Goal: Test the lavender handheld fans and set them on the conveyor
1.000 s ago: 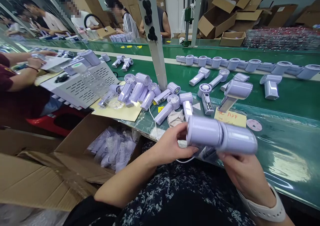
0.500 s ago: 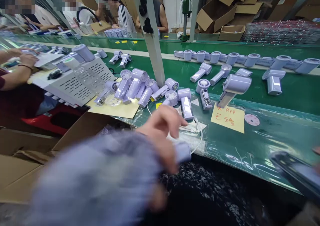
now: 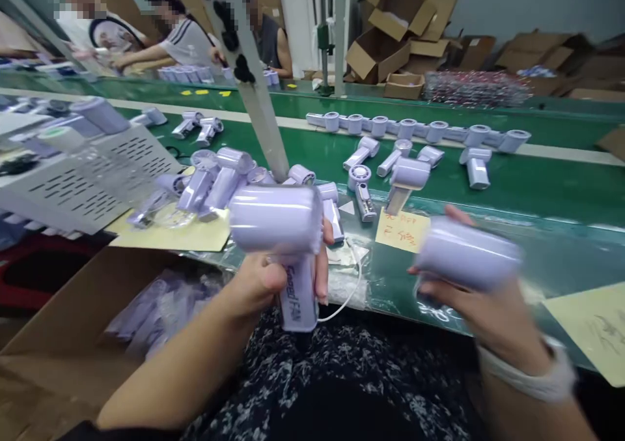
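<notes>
My left hand (image 3: 254,281) is wrapped round the handle of a lilac handheld fan (image 3: 276,219), held upright with its round head on top and dark lettering on the handle. A thin white cable (image 3: 359,278) runs from near the base of this handle up to the bench; whether it is plugged in I cannot tell. At the right, my right hand (image 3: 488,311) grips a second lilac handheld fan (image 3: 466,252), smeared by motion, with its head lying sideways. Its handle is mostly hidden by the hand.
Several lilac fans (image 3: 212,180) lie heaped at the bench's left, beside a slotted white metal box (image 3: 97,180). More fans (image 3: 407,128) line the green belt. Yellow notes (image 3: 403,229) lie on the bench. An open carton (image 3: 63,311) stands below left. Co-workers (image 3: 180,43) sit opposite.
The view has turned right. The large lilac blur in front is gone, as is the dark phone-like object at the right edge. Both hands now show, each holding a fan.
</notes>
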### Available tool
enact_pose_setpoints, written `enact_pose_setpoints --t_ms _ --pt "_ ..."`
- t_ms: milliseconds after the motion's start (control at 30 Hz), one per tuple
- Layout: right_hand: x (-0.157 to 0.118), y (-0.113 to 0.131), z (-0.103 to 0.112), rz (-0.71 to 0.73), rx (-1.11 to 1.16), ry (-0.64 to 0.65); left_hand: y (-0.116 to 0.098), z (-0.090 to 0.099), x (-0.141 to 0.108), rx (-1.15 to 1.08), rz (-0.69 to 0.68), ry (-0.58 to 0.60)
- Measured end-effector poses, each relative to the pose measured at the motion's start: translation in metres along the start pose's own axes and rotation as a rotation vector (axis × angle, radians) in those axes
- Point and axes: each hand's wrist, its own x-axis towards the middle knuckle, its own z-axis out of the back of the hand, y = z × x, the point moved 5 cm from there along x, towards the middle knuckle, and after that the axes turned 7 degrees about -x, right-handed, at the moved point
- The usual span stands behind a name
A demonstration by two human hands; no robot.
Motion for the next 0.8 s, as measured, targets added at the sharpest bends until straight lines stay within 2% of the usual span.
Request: enact_pose_setpoints --t_ms 67,133,200,267,333,367,433,533,600,633,700,800 --pt "-0.001 -0.004 -0.03 0.005 -0.028 0.025 0.022 -0.011 0.003 -0.014 0.01 -0.144" --pt "-0.001 -0.005 -0.055 0.095 0.004 0.129 0.039 -0.03 0.015 0.02 -0.066 -0.302" --pt "0.0 -0.002 -0.067 0.187 0.028 0.264 0.054 -0.06 0.036 0.008 -0.077 -0.305" --pt "0.008 0.0 -0.057 0.21 0.0 0.292 0.061 -0.086 0.058 -0.012 -0.064 -0.225" --pt "0.023 -0.002 -0.022 0.178 -0.12 0.162 0.06 -0.096 0.076 0.034 -0.013 -0.122" --pt "0.031 -0.007 0.004 0.148 -0.227 0.068 0.056 -0.093 0.081 0.091 0.027 -0.078" --pt "0.042 -0.022 0.067 0.045 -0.529 -0.118 0.045 -0.068 0.082 0.254 0.13 -0.042" --pt "0.049 -0.044 0.159 -0.064 -0.96 -0.284 0.018 -0.002 0.064 0.521 0.19 -0.092" --pt "0.054 -0.046 0.201 -0.098 -1.178 -0.438 0.001 0.037 0.045 0.721 0.212 -0.117" --pt "0.06 -0.042 0.212 -0.099 -1.267 -0.528 -0.006 0.053 0.036 0.792 0.229 -0.179" --pt "0.086 -0.033 0.212 -0.067 -1.364 -0.615 -0.016 0.071 0.021 0.881 0.272 -0.309" --pt "0.16 -0.026 0.179 -0.017 -1.315 -0.496 -0.02 0.068 0.004 0.917 0.299 -0.412"
